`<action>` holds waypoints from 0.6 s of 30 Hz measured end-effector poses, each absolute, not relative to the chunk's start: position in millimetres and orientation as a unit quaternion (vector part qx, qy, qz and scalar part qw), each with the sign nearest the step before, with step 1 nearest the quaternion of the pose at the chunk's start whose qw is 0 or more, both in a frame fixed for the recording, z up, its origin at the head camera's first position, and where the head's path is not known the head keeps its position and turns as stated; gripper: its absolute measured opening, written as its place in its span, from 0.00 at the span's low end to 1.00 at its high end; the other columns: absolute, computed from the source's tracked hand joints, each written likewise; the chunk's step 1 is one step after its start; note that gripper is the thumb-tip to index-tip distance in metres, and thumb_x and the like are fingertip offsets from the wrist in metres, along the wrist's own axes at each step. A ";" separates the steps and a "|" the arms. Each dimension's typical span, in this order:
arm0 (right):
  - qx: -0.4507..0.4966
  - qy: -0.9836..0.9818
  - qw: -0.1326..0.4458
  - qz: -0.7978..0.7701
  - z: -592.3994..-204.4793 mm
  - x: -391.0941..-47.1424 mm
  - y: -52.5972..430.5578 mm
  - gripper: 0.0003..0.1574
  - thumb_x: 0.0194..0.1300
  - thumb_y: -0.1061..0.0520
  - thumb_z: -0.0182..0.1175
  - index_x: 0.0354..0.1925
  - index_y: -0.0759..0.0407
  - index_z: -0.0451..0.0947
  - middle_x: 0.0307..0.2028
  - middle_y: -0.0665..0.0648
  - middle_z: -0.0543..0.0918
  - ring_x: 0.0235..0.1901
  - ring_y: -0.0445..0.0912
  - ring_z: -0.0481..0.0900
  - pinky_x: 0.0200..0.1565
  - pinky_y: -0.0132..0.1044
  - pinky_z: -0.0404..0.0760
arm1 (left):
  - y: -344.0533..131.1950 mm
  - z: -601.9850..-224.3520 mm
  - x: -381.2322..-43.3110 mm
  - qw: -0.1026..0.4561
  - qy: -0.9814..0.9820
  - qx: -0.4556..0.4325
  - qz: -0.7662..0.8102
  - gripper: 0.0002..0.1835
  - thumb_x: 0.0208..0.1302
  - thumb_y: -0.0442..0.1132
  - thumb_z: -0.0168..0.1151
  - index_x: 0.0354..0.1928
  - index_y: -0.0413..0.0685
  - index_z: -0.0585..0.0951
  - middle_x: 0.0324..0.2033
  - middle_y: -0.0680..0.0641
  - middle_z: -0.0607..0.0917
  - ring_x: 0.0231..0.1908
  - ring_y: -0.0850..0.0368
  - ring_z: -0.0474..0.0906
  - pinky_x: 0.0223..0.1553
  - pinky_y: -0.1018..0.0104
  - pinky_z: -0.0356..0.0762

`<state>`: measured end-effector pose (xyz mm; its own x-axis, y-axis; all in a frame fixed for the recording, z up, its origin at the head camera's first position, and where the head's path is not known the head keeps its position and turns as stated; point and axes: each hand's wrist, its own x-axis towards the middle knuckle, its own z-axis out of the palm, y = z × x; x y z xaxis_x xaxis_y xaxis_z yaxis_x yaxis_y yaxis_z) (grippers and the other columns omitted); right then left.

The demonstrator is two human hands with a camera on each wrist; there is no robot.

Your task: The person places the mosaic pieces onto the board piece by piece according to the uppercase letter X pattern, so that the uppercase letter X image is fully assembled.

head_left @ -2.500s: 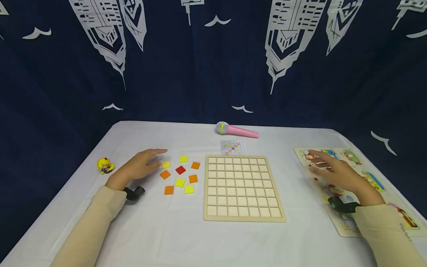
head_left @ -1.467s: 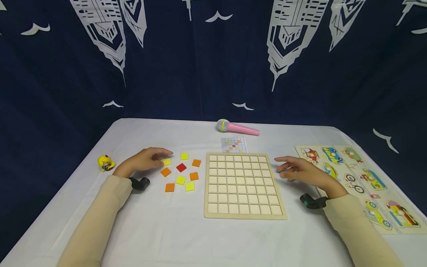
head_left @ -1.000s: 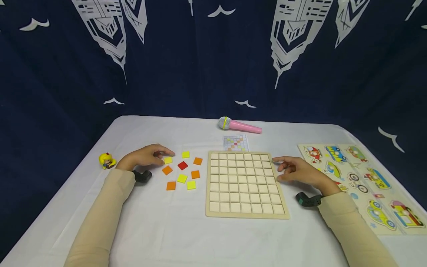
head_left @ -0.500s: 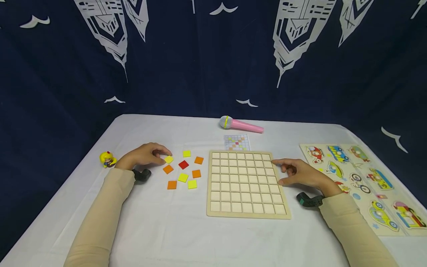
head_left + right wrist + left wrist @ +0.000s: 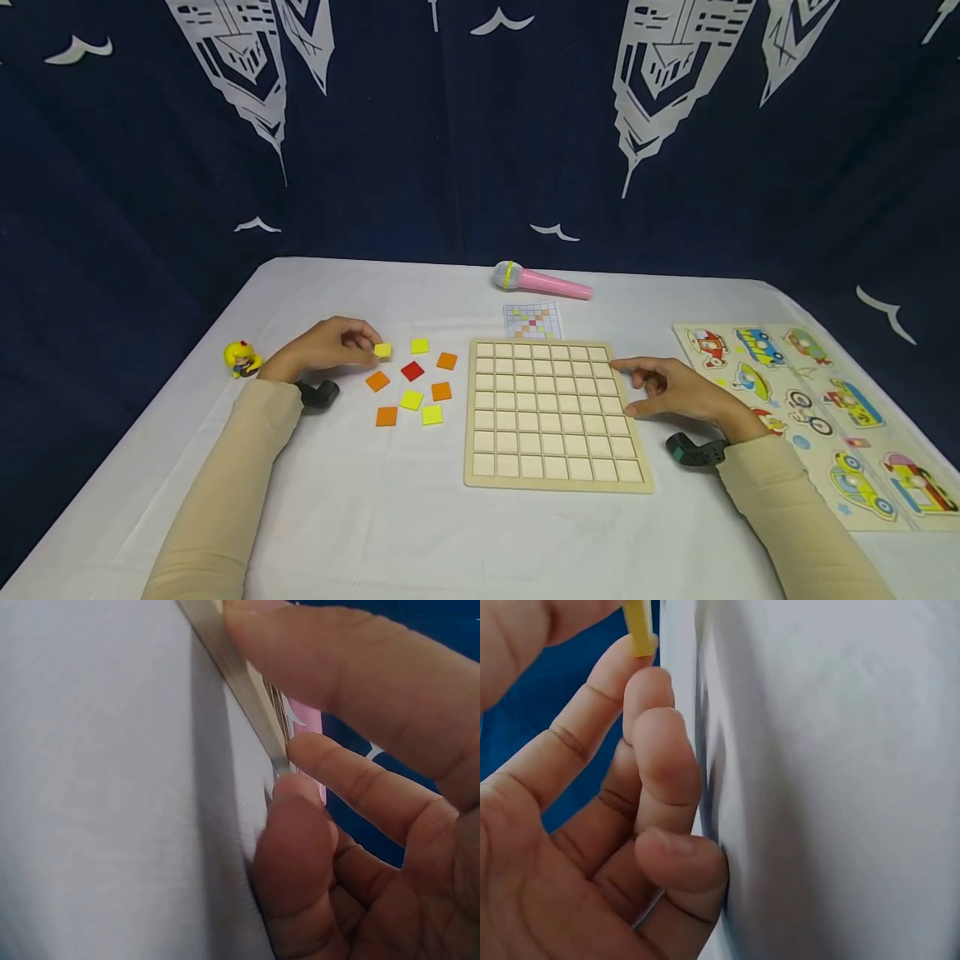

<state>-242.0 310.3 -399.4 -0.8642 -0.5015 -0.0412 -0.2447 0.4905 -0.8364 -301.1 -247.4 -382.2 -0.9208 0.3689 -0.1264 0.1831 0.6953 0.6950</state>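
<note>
My left hand [image 5: 330, 343] pinches a yellow square tile [image 5: 383, 351] between thumb and index finger. In the left wrist view the yellow tile [image 5: 638, 630] shows edge-on, and the other fingers are bent near the white cloth. Close by on the table lie loose tiles, among them a red tile [image 5: 412, 371], an orange tile [image 5: 378, 381] and a yellow tile [image 5: 410, 400]. A wooden grid board [image 5: 555, 484] lies flat in the middle. My right hand [image 5: 678, 390] rests its index finger and thumb at the board's right edge, its other fingers loosely bent.
Behind the board lie a small paper pattern card [image 5: 532, 321] and a pink toy microphone [image 5: 551, 285]. A vehicle picture puzzle [image 5: 813, 450] lies at the right, partly under the right arm. A yellow-haired figurine [image 5: 242, 359] stands left of the left hand.
The right hand has come from over the puzzle leftward to the board's edge. The left hand has reached the leftmost yellow tile, pinched it and tilted it up.
</note>
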 end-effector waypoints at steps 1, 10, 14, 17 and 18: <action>-0.220 0.851 0.141 -0.455 -399.6 -241.9 310.3 0.46 0.61 0.67 0.77 0.71 0.80 0.69 0.41 0.59 0.72 0.30 0.42 0.66 0.32 0.35 0.68 | -246.6 -381.9 -300.8 0.127 0.911 0.152 0.361 0.19 0.64 0.37 0.77 0.54 0.37 0.86 0.39 0.48 0.86 0.39 0.53 0.76 0.47 0.62 0.75; -0.216 0.854 0.146 -0.449 -400.3 -243.3 311.9 0.47 0.61 0.66 0.78 0.72 0.79 0.68 0.41 0.59 0.72 0.30 0.42 0.66 0.33 0.34 0.68 | -231.3 -376.2 -298.2 0.117 0.908 0.147 0.376 0.18 0.65 0.36 0.75 0.55 0.39 0.85 0.41 0.45 0.91 0.37 0.54 0.83 0.46 0.64 0.79; -0.221 0.855 0.146 -0.446 -399.9 -243.6 312.4 0.46 0.62 0.66 0.77 0.72 0.80 0.69 0.41 0.58 0.72 0.30 0.42 0.66 0.33 0.34 0.68 | -223.3 -374.1 -297.8 0.110 0.902 0.148 0.390 0.19 0.64 0.35 0.75 0.56 0.39 0.85 0.39 0.47 0.91 0.36 0.53 0.82 0.45 0.65 0.79; -0.223 0.855 0.145 -0.446 -399.7 -243.7 312.6 0.46 0.62 0.66 0.77 0.72 0.80 0.69 0.41 0.58 0.72 0.30 0.42 0.66 0.33 0.34 0.68 | -217.3 -372.8 -297.3 0.107 0.896 0.156 0.402 0.20 0.63 0.34 0.75 0.56 0.38 0.85 0.38 0.46 0.90 0.35 0.53 0.81 0.43 0.67 0.79; -0.223 0.855 0.144 -0.446 -399.6 -243.7 312.7 0.46 0.62 0.66 0.77 0.72 0.80 0.69 0.41 0.58 0.72 0.30 0.42 0.66 0.33 0.34 0.68 | -215.3 -372.5 -297.1 0.107 0.894 0.159 0.405 0.20 0.63 0.34 0.75 0.56 0.38 0.85 0.38 0.46 0.90 0.35 0.53 0.81 0.43 0.68 0.79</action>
